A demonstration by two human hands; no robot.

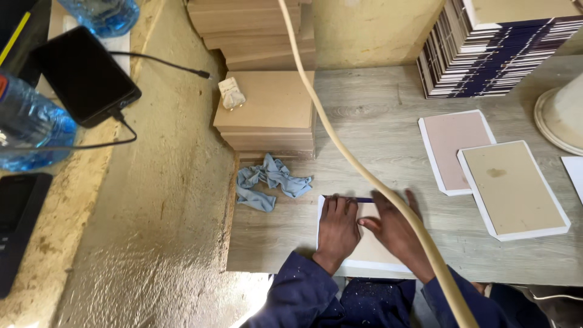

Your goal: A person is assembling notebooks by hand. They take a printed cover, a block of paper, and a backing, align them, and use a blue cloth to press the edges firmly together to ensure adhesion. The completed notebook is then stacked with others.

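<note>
A flat tan board with a white paper border (364, 255) lies at the near edge of the grey wood-grain table (376, 121). My left hand (337, 229) presses flat on its left part, fingers together and pointing away. On the board's middle my right hand (395, 228) lies flat, partly hidden by a beige hose (340, 143) that crosses in front. A dark blue strip (363, 200) shows along the board's far edge. Both sleeves are dark blue.
Two more bordered boards (455, 149) (516, 188) lie to the right. Stacks of brown boards (267, 109) and a pile of dark-edged covers (486, 54) stand at the back. A blue rag (270, 180) lies left of my hands. Phones, a cable and water bottles sit on the left ledge.
</note>
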